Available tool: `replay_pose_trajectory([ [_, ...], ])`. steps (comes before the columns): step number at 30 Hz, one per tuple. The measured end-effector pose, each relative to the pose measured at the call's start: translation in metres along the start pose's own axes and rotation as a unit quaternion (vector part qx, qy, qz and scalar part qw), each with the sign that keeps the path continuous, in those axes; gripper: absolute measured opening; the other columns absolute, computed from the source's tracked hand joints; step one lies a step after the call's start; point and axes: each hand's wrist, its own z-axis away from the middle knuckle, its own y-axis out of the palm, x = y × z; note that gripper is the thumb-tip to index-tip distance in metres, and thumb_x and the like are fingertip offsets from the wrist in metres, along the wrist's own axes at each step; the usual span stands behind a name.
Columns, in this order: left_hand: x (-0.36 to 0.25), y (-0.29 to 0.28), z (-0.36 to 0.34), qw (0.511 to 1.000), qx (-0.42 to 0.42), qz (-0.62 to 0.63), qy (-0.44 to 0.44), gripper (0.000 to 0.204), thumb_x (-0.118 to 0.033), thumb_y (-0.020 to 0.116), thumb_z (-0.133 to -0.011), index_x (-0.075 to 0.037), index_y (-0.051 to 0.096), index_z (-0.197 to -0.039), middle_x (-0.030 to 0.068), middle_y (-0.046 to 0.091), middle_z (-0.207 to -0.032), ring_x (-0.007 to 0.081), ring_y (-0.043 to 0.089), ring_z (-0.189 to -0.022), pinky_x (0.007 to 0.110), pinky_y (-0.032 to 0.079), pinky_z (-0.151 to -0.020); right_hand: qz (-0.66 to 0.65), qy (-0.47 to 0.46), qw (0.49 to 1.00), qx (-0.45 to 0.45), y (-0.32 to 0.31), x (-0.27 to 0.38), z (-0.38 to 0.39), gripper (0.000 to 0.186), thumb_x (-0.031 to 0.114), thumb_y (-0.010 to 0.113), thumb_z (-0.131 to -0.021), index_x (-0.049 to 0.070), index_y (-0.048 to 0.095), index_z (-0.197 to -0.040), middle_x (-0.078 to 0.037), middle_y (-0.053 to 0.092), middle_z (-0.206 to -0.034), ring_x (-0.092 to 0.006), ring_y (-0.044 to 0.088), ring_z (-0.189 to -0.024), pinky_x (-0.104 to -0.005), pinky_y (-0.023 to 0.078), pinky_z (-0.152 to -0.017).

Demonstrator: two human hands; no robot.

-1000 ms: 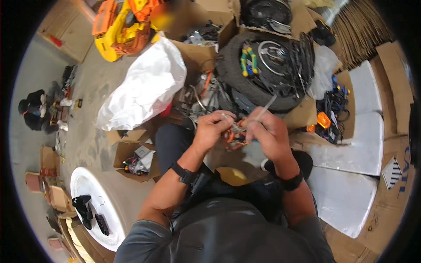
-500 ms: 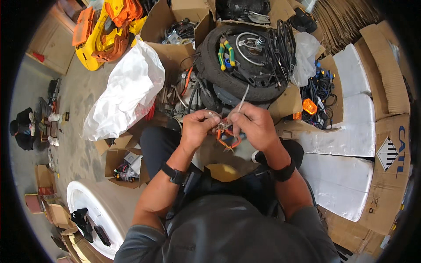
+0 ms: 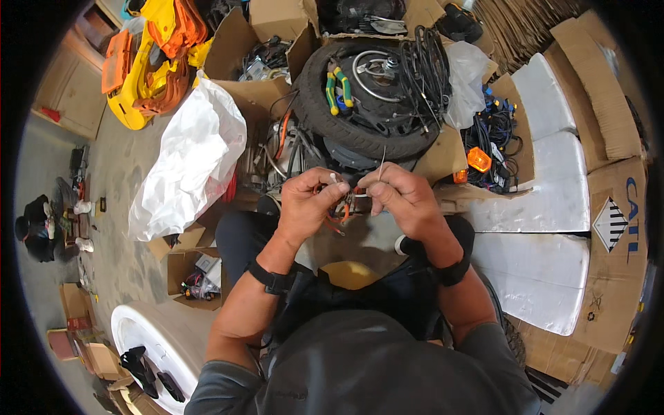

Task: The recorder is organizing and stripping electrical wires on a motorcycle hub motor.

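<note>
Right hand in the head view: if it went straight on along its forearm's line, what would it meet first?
Probably the black tyre beyond the right hand, though depth is unclear and the hand might pass above it.

A small tangle of orange wires [image 3: 337, 224] dangles from the left hand [image 3: 304, 202], partly hidden from me. Just beside it, a thin pale strip [image 3: 383, 160] sticks almost straight up from the right hand [image 3: 402, 195], pinched near its lower part.

The hands [image 3: 300, 200] partly hide what looks like a wire bundle [image 3: 336, 224], its ends too small to tell.
</note>
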Motion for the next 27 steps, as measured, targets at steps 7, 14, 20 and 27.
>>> replay_pose_trajectory([
  [7, 0.003, 0.014, -0.011, 0.996, -0.087, -0.017, 0.013, 0.005, -0.002, 0.07, -0.086, -0.001, 0.065, -0.086, 0.0005, 0.064, -0.076, 0.007, 0.057, -0.067, 0.023, 0.047, -0.06, -0.014, -0.063, 0.997, 0.041, 0.0, -0.01, 0.006, 0.019, 0.012, 0.055, -0.097, -0.005, 0.063, -0.095, -0.007, 0.056, -0.086, -0.0124, 0.057, -0.071, -0.0269, 0.047, -0.066],
  [14, 0.018, -0.006, -0.023, 0.978, -0.095, -0.166, 0.083, 0.011, -0.003, 0.073, -0.084, 0.0, 0.063, -0.08, -0.0024, 0.06, -0.072, 0.0042, 0.051, -0.065, 0.021, 0.043, -0.057, -0.009, 0.034, 0.998, 0.057, 0.01, -0.016, -0.011, 0.018, 0.016, 0.064, -0.093, -0.002, 0.065, -0.092, -0.004, 0.061, -0.081, -0.0104, 0.056, -0.075, -0.0275, 0.046, -0.069],
  [20, 0.043, -0.023, -0.032, 0.972, -0.119, -0.193, 0.062, 0.014, -0.004, 0.073, -0.084, 0.0, 0.061, -0.077, -0.0014, 0.06, -0.068, 0.0045, 0.051, -0.061, 0.022, 0.042, -0.053, -0.045, 0.129, 0.986, 0.091, 0.015, -0.039, -0.044, 0.019, 0.018, 0.061, -0.095, 0.0, 0.064, -0.09, -0.002, 0.061, -0.076, -0.0072, 0.055, -0.066, -0.0253, 0.046, -0.06],
  [27, 0.043, -0.022, -0.047, 0.98, -0.127, -0.151, -0.04, 0.016, -0.005, 0.073, -0.085, -0.001, 0.062, -0.074, -0.0008, 0.06, -0.064, 0.0034, 0.052, -0.06, 0.022, 0.042, -0.053, -0.124, 0.187, 0.972, 0.074, 0.016, -0.072, -0.066, 0.023, 0.02, 0.058, -0.096, 0.002, 0.061, -0.08, 0.0, 0.054, -0.06, -0.0054, 0.051, -0.053, -0.0236, 0.039, -0.048],
])
